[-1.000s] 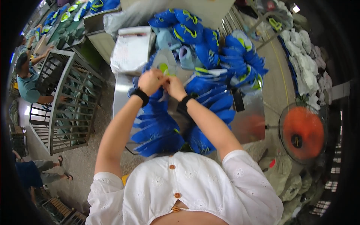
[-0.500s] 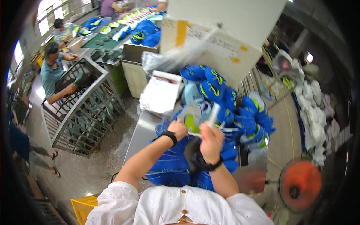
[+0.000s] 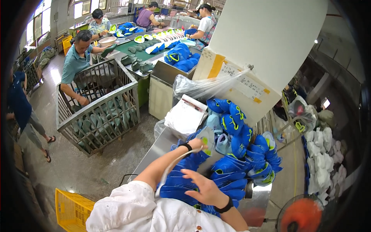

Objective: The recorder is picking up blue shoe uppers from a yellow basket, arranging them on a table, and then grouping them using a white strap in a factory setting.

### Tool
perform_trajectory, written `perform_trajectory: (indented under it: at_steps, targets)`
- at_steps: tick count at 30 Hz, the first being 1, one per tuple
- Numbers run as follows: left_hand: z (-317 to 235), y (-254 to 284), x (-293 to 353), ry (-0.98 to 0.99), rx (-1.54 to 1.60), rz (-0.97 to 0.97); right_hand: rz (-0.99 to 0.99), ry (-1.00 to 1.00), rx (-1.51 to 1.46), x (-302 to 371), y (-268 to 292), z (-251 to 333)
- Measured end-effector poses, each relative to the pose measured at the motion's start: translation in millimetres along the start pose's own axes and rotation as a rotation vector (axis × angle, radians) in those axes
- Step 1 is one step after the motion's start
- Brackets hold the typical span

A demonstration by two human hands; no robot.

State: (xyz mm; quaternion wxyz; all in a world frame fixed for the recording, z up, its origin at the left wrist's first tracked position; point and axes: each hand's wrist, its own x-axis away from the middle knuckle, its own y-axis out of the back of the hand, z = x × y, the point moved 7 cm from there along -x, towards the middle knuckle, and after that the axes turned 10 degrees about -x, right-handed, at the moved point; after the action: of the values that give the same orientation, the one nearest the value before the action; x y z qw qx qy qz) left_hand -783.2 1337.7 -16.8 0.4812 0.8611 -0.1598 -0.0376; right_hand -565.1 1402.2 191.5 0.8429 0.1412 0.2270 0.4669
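Note:
My left hand (image 3: 197, 145) is reached out over the blue pile, fingers closed on one end of a long white strip (image 3: 166, 176). The strip curves back along my left forearm toward my white shirt. Just beyond those fingers a grey and yellow-green shoe upper (image 3: 207, 135) stands up, slightly blurred; whether I grip it too is unclear. My right hand (image 3: 206, 189) hovers nearer my body with fingers spread and nothing in it. Under both hands lie stacked blue shoe uppers (image 3: 230, 181), and a pale blue shoe upper (image 3: 223, 144) sits beyond them.
A metal bench (image 3: 154, 149) carries the pile, with white paper sheets (image 3: 185, 118) at its far end. At left stands a barred metal cart (image 3: 98, 133) of shoe forms, a person beside it. A yellow crate (image 3: 71, 208) and an orange fan (image 3: 301, 214) flank me.
My hands have separated: the left stays out at the grey upper, the right has dropped back toward my body and spread open. The white strip now trails along my left arm. The view has shifted.

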Motion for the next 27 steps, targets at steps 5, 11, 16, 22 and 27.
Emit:
perform_trajectory:
  at_steps: [5,11,16,22,27]
  targets:
    - [-14,74,72,-0.104,0.390,-0.237,-0.103,-0.483,0.451,124,-4,-85]
    - [35,101,154,0.105,1.003,-0.610,-0.223,-0.750,0.767,209,-62,-115]
    - [73,84,200,0.270,1.223,-0.628,-0.420,-0.731,0.863,215,-58,-117]
    - [-28,69,263,0.122,0.889,-0.432,-0.684,-0.789,0.839,234,-35,-123]
    - [-158,-48,244,-0.122,0.510,0.162,-0.647,-0.812,0.754,252,-28,-138]
